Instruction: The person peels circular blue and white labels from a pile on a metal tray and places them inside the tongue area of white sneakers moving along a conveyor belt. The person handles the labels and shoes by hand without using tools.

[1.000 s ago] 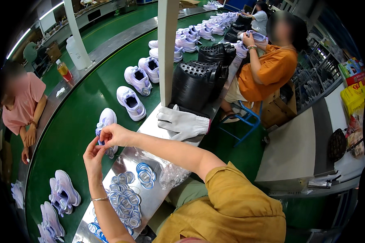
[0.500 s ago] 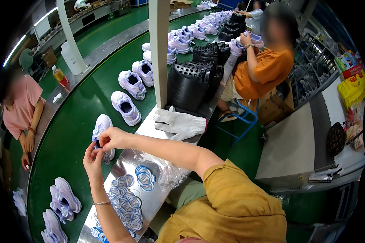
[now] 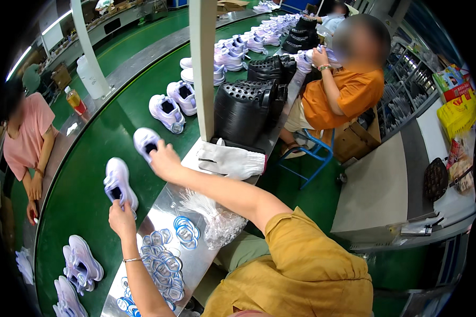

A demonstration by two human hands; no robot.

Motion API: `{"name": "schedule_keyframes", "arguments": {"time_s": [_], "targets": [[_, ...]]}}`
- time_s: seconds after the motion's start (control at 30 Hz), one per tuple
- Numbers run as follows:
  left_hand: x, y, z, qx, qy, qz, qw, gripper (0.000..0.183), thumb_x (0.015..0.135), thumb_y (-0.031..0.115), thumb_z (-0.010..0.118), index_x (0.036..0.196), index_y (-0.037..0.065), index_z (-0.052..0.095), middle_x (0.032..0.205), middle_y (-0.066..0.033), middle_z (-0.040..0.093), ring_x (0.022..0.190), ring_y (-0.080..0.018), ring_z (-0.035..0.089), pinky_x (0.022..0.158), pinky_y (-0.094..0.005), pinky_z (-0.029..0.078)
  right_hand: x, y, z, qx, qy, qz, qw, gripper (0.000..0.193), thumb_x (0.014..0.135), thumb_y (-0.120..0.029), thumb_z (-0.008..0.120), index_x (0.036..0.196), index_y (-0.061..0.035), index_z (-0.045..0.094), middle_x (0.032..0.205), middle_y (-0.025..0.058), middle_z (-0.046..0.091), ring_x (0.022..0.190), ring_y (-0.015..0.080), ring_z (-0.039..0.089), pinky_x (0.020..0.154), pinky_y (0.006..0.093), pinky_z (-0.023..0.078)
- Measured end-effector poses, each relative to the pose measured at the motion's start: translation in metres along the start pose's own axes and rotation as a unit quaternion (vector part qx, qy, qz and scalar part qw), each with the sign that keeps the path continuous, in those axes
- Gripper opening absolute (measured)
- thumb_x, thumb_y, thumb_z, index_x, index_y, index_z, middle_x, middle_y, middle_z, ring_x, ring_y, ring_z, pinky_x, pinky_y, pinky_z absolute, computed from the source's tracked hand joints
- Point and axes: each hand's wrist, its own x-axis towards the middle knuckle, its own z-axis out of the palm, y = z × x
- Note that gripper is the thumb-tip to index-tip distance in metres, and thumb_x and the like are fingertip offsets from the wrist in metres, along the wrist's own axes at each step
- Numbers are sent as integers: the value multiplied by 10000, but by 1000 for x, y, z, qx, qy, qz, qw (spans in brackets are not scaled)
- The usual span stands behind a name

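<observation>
My left hand (image 3: 121, 221) is closed at the heel opening of a white and pale-lilac sneaker (image 3: 118, 177) that lies on the green belt, its toe pointing away from me. Farther along, my right hand (image 3: 165, 160) grips a second sneaker (image 3: 144, 140) by its heel end, the fingers partly hiding the opening. Below my forearms, a pile of round blue-and-white tags (image 3: 164, 267) covers part of the metal ledge (image 3: 156, 215). A smaller group of the same tags (image 3: 186, 232) lies beside it.
More sneakers stand on the belt, a pair (image 3: 172, 108) beyond my hands and others (image 3: 82, 261) at the near left. A white post (image 3: 202, 68), black perforated boots (image 3: 248, 108), a white glove (image 3: 232, 161) and clear plastic strands (image 3: 217, 224) line the ledge. Co-workers (image 3: 344, 90) sit nearby.
My hands have parted. The right has moved away from the left and taken hold of the second sneaker, which has shifted left. The first sneaker has moved left and nearer, with my left hand at its heel.
</observation>
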Motion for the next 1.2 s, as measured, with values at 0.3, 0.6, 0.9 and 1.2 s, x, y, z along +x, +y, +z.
{"name": "schedule_keyframes", "arguments": {"time_s": [0.3, 0.6, 0.9, 1.2], "targets": [[4, -38, -3, -26, -8, -42, 999, 477, 833, 375, 636, 1163, 36, 580, 994, -219, 645, 902, -390, 624, 772, -460, 489, -43, -94, 39, 205, -93, -126, 966, 305, 740, -202, 676, 916, 31, 586, 1109, 278, 472, 965, 461, 515, 832, 507, 463], [-17, -24, -38, -98, 80, -25, 992, 572, 868, 316, 647, 1303, -19, 486, 1256, -225, 547, 1145, -345, 533, 965, -380, 400, -65, -75, -36, 230, -89, -138, 959, 221, 757, -107, 631, 916, 37, 577, 1060, 220, 504, 1021, 378, 507, 873, 441, 451], [-31, 3, -39, -104, 83, 9, 991, 513, 903, 269, 609, 1294, -39, 483, 1286, -225, 523, 1176, -349, 508, 980, -403, 400, -105, -38, -88, 288, 12, -148, 946, 174, 763, -62, 606, 917, 16, 589, 1021, 172, 543, 992, 338, 526, 846, 413, 445], [-41, 37, -44, -136, 76, 26, 988, 482, 905, 225, 606, 1268, -71, 491, 1265, -237, 534, 1159, -353, 518, 969, -397, 404, -127, -14, -122, 271, -5, -118, 955, 174, 774, -54, 604, 927, 30, 609, 1043, 186, 560, 987, 351, 557, 853, 405, 463]]}}
